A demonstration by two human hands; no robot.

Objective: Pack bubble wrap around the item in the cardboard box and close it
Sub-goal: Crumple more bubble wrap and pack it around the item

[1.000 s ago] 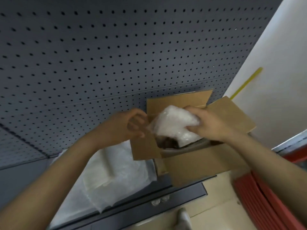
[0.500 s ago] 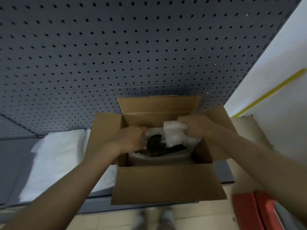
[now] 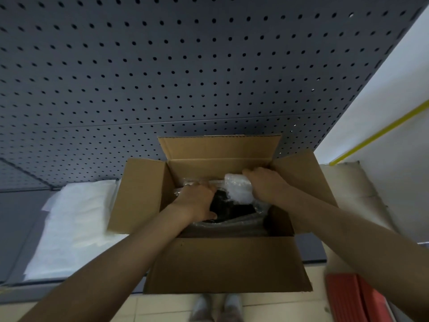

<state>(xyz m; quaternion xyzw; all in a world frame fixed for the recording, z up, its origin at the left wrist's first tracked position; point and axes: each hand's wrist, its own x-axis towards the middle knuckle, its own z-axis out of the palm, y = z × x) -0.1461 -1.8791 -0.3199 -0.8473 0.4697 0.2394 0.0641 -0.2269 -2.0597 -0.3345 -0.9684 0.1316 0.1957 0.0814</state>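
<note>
Head view looks steeply down on an open cardboard box [image 3: 222,263] standing at the near edge of a dark grey shelf [image 3: 21,228], with a grey pegboard panel [image 3: 185,66] rising behind it toward twelve o'clock. All four flaps are folded outward: one at twelve o'clock, one at nine, one at three, and the widest hanging over the shelf edge at six. Inside, a dark item [image 3: 228,206] sits near the centre of the box, with clear bubble wrap lying around its near side at six o'clock. At about one o'clock of the item, the right hand [image 3: 264,184] is clenched on a bunched white wad of bubble wrap [image 3: 238,188], pressing it down between the item and the far right corner of the box. At nine o'clock of the item, the left hand [image 3: 197,201] rests palm down inside the box, fingers curled against the wrap at the item's left edge; whether it actually pinches the wrap I cannot tell. Outside the box at nine o'clock, a stack of white foam sheets [image 3: 76,228] lies flat on the shelf. At four o'clock a red object [image 3: 355,296] stands on the tiled floor, and the person's feet [image 3: 216,307] show at six o'clock.
</note>
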